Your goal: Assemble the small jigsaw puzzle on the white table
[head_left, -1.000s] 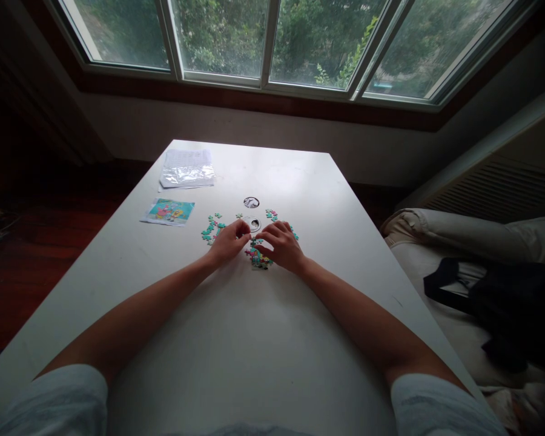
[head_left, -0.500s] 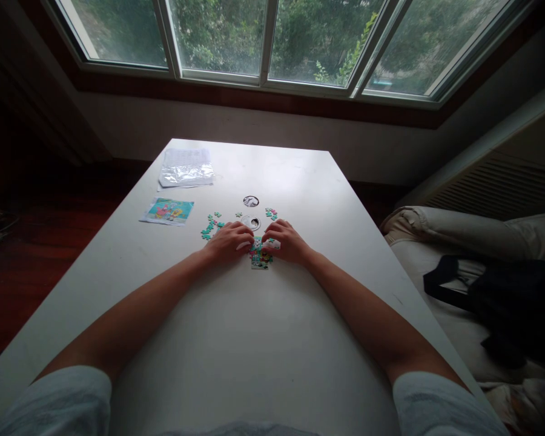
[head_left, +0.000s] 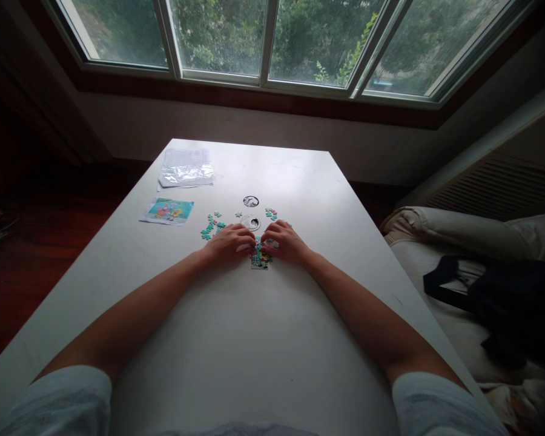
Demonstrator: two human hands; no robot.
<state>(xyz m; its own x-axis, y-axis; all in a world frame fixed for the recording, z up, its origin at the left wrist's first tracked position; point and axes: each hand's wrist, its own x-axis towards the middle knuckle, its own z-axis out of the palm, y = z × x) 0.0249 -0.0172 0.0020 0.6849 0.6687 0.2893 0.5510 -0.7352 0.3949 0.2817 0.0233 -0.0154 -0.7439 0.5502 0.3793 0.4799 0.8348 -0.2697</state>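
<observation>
A small, partly joined jigsaw puzzle (head_left: 260,261) with a colourful cartoon picture lies flat on the white table between my hands. From the left, my left hand (head_left: 231,244) bends its fingers onto the puzzle's upper left edge. My right hand (head_left: 287,242) does the same at the upper right, with thumb and fingers closed in on the pieces. The fingers hide part of the puzzle, and single pieces in the fingertips are too small to make out. Loose green jigsaw pieces (head_left: 206,234) lie beyond my left hand, and another small group of pieces (head_left: 271,214) lies beyond my right.
On the white table (head_left: 254,339), a picture sheet (head_left: 168,211) and a clear plastic bag with paper (head_left: 186,168) lie at the left. Two round pictured discs (head_left: 251,201) sit past my hands. A sofa with a dark bag (head_left: 513,297) stands at the right.
Both hands have shifted very slightly over the puzzle, the right one a little inward and the left fingertips a little to the right. Everything else lies as before.
</observation>
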